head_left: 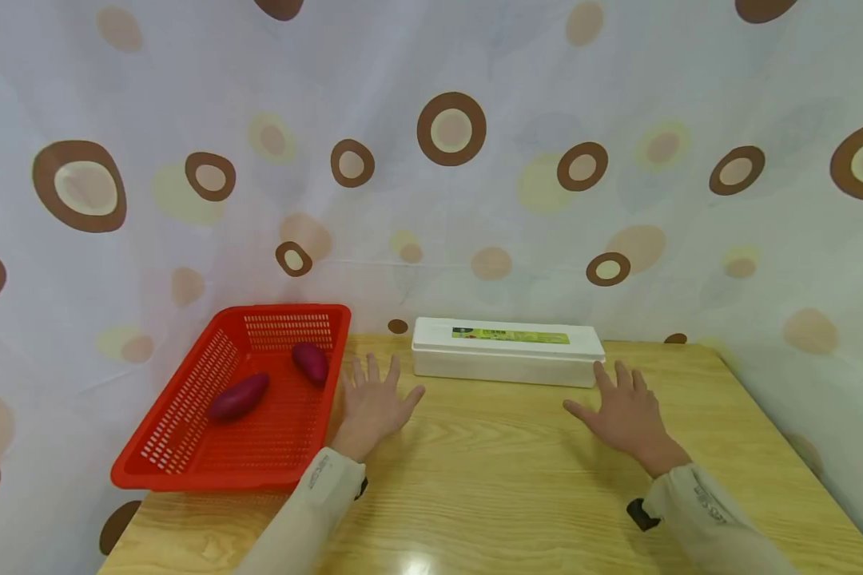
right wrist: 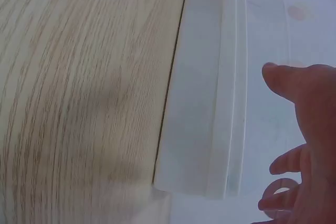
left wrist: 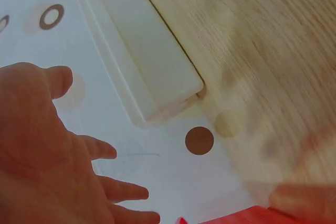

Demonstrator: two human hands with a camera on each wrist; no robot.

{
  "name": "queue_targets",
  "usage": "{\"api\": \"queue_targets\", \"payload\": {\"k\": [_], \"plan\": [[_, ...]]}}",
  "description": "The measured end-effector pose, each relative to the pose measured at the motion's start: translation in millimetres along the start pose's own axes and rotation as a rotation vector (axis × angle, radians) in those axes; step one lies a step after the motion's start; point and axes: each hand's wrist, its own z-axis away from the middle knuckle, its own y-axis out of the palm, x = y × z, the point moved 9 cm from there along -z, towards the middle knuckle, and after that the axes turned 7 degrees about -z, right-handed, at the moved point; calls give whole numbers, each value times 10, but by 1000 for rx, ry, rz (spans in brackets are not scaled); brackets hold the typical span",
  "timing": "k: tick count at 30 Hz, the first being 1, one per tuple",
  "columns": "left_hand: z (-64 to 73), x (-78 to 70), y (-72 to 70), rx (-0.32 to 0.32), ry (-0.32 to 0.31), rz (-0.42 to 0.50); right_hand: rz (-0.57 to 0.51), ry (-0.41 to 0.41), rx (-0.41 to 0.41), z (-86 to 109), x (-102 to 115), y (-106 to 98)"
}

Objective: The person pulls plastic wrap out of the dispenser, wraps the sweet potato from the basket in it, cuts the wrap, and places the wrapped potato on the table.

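Note:
A long white lidded box [head_left: 503, 367] with a green label stands at the back of the table. My left hand [head_left: 374, 407], fingers spread, hovers between the box's left end and a red plastic basket [head_left: 223, 481]. Fingers splayed as well, my right hand [head_left: 627, 415] is near the box's right end, its fingertips overlapping that corner in the head view. Neither hand holds anything. Two purple sweet potatoes, one [head_left: 239, 397] at the middle and another [head_left: 310, 363] by the right wall, lie in the basket. Both wrist views show the white box [left wrist: 152, 51] beside the open fingers.
The wooden table [head_left: 489, 487] runs up to a pale curtain [head_left: 403, 208] with brown and yellow circles, which hangs behind and along the sides. The basket's front left corner reaches past the table's left edge.

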Motion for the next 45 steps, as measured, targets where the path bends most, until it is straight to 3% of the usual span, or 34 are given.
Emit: {"api": "queue_targets", "payload": {"k": [5, 8, 11, 15, 17, 20, 28, 36, 40, 45], "plan": [[-122, -70, 69, 25, 47, 300, -222, 46, 17, -113, -146, 25], [-234, -134, 51, -17, 106, 510, -350, 118, 22, -208, -270, 39], [-361, -172, 42, -83, 156, 642, -461, 194, 10, -302, -392, 37], [-506, -143, 149, -104, 109, 766, -567, 256, 7, -410, -499, 52], [-556, -95, 230, -97, 53, 789, -600, 282, 18, -460, -534, 93], [-624, -58, 327, -102, 18, 850, -639, 324, 31, -515, -588, 154], [-756, -115, 482, -75, 13, 945, -739, 406, 46, -592, -736, 348], [-784, -117, 500, -104, -51, 987, -799, 396, -53, -606, -798, 387], [-783, -94, 501, -124, -83, 981, -833, 406, -56, -592, -828, 413], [-779, -99, 473, -130, -78, 952, -838, 378, -57, -591, -834, 409]]}}
